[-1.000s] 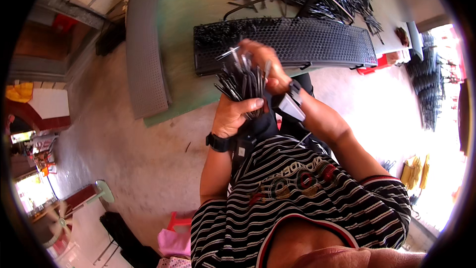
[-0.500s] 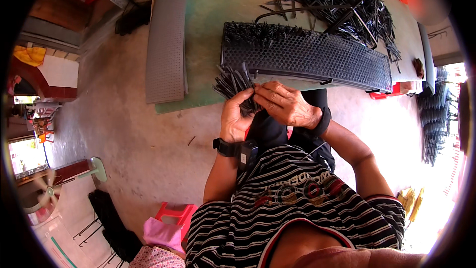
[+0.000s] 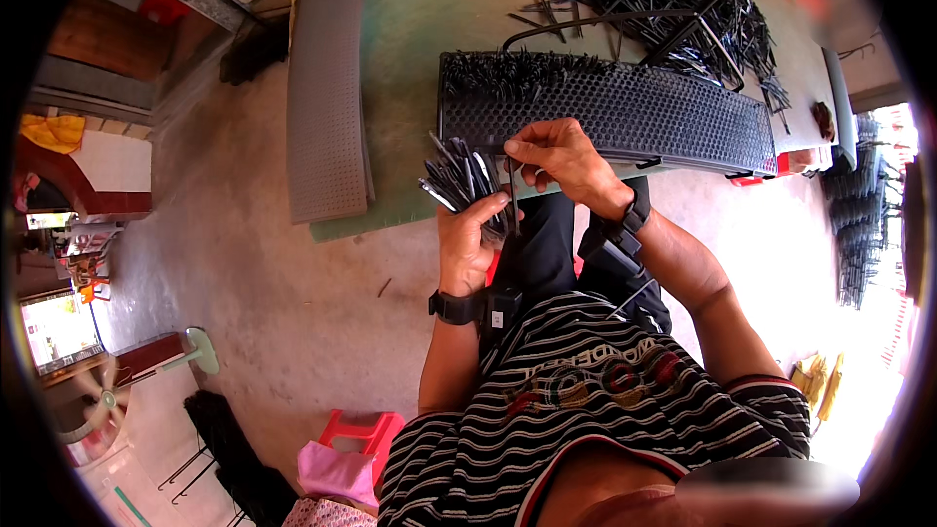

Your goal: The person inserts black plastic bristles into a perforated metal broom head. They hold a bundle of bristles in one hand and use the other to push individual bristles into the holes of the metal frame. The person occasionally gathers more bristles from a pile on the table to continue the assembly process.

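Observation:
My left hand (image 3: 467, 246) is closed round a fanned bundle of thin black strips (image 3: 461, 176) just off the table's front edge. My right hand (image 3: 571, 164), up beside the bundle, pinches one black strip (image 3: 513, 197) by its upper end between thumb and finger. That strip hangs down close to my left fingertips. Right behind both hands lies a long black panel (image 3: 673, 122) full of round holes, in a wire frame. Dense short black strips (image 3: 517, 73) stick up from the panel's left part and along its far edge.
A heap of loose black strips (image 3: 664, 10) lies on the green table (image 3: 410, 88) behind the panel, with bent frame bars (image 3: 673, 37) rising before it. Grey perforated sheets (image 3: 329, 88) lie at the table's left. A pink-red stool (image 3: 361, 429) stands on the floor at lower left.
My right hand has moved up and away from the left hand, with a single strip now upright in its pinch. The bundle has stayed in my left hand, its strips spread a little differently.

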`<control>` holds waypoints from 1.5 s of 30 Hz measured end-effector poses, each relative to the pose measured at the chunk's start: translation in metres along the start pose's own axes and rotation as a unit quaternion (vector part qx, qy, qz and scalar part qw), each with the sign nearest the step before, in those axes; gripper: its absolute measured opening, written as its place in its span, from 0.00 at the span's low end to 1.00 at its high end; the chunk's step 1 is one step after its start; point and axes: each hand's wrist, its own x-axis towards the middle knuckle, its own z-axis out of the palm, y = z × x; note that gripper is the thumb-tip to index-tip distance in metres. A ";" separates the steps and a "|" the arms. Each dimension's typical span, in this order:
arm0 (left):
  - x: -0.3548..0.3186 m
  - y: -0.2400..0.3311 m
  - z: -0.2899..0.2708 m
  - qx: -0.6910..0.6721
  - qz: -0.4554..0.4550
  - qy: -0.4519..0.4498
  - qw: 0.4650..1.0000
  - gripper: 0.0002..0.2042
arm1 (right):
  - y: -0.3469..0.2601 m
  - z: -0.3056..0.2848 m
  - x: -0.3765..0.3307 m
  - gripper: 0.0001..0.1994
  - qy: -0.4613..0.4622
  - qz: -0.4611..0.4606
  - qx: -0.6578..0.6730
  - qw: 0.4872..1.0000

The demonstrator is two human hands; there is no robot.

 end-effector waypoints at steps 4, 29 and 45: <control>0.009 0.002 -0.012 0.024 0.000 0.009 1.000 0.14 | -0.015 0.001 0.000 0.08 0.076 -0.120 0.066 0.988; 0.018 0.021 -0.037 -0.027 0.043 0.088 0.995 0.07 | -0.023 0.046 0.068 0.06 0.147 -0.393 -0.263 0.869; 0.019 0.020 -0.037 -0.019 0.049 0.082 0.995 0.09 | -0.025 0.038 0.087 0.02 0.055 -0.440 -0.488 0.752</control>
